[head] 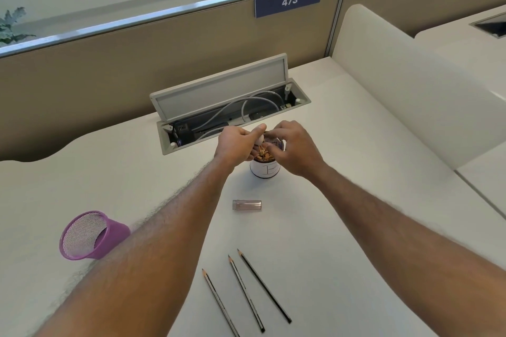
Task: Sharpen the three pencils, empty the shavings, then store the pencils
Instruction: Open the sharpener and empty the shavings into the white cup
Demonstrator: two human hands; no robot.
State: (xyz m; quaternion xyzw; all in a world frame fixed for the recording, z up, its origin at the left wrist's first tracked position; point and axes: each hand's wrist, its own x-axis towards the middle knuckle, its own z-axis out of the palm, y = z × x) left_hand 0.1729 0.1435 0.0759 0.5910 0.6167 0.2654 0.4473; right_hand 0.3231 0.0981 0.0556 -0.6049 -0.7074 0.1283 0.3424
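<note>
Three sharpened black pencils (247, 294) lie side by side on the white desk (356, 227), points facing away from me. Over a small labelled cup (265, 170), my left hand (236, 146) holds a small white sharpener part (260, 139). Wood shavings (263, 156) show just below it at the cup's mouth. My right hand (294, 149) hovers at the cup's right rim, fingers curled towards the shavings; whether it pinches anything is hidden. A clear plastic sharpener cap (247, 205) lies on the desk nearer me. A purple mesh pencil holder (91, 235) lies tipped on its side at the left.
An open cable tray (232, 115) with grey cables and its raised lid sits just behind the cup. A beige partition with a sign "473" (289, 0) closes off the far side. A white divider (405, 85) rises at the right.
</note>
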